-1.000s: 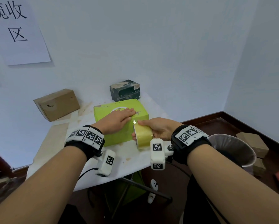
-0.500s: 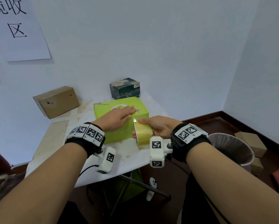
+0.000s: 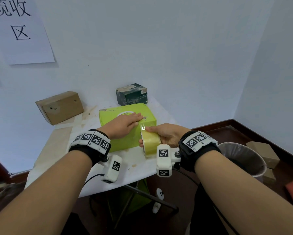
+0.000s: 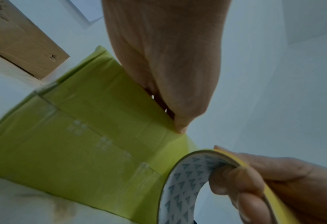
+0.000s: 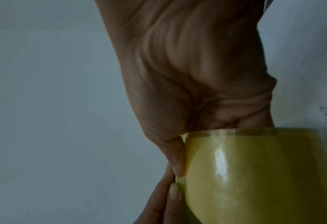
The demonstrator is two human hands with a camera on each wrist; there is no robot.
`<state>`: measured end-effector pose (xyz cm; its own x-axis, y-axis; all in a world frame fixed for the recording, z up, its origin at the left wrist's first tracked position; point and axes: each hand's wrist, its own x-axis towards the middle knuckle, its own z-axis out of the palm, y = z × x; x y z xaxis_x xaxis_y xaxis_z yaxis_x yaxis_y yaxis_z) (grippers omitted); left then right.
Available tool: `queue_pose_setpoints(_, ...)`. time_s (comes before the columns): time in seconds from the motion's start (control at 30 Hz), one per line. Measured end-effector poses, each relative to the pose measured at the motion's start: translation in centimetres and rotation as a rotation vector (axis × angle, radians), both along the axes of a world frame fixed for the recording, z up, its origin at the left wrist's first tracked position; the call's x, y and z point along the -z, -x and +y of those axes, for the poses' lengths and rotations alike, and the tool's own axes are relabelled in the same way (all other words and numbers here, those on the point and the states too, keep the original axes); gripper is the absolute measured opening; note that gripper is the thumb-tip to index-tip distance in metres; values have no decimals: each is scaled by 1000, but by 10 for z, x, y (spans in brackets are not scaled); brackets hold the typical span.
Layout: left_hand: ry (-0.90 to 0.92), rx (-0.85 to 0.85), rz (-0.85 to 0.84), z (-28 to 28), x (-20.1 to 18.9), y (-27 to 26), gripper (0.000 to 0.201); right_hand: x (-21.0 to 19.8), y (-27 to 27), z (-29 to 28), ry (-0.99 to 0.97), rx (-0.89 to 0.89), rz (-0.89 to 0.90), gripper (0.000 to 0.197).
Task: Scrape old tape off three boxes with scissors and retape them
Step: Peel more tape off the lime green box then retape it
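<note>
A lime-green box [image 3: 123,141] lies flat in the middle of the white table [image 3: 139,163]. My left hand [image 3: 125,123] lies on its top, fingers straight, pressing the tape end down near the front right edge. My right hand [image 3: 164,136] grips a yellowish tape roll [image 3: 150,144] just off the box's front right corner, fingers through the core [image 4: 179,189]. A short clear strip [image 3: 142,127] runs from the roll up to the box top. In the right wrist view the roll [image 5: 254,174] fills the lower right. No scissors show.
A brown cardboard box [image 3: 60,106] leans at the back left, and a dark green box [image 3: 131,94] stands behind the lime one. A bin with a liner [image 3: 242,158] sits on the floor to the right, with small cartons [image 3: 262,151] beyond it. The wall is close behind.
The left hand's fingers have slid a little farther right along the box top. The roll has drawn slightly away, so a short strip of tape now shows.
</note>
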<state>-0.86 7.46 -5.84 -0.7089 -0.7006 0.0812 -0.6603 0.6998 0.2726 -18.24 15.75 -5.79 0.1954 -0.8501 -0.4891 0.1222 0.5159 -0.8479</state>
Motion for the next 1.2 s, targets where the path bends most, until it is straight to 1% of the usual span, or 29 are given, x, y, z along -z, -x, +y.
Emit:
queue_pose_setpoints(0.63,-12,0,5,4,-2,-1,43,6,-1,0,-11,-19,11,24)
queue_pose_setpoints(0.97,-27,-3,17,2,-1,-1,42,11,0,0,-80,-27,16,26)
queue_pose_setpoints(1.07,-7,-12,31,2,-1,-1,42,15,2,-3,-94,-43,2,27)
queue_pose_setpoints(1.2,-9,-59,76,-2,-1,2,39,18,5,-8,-108,-66,-8,34)
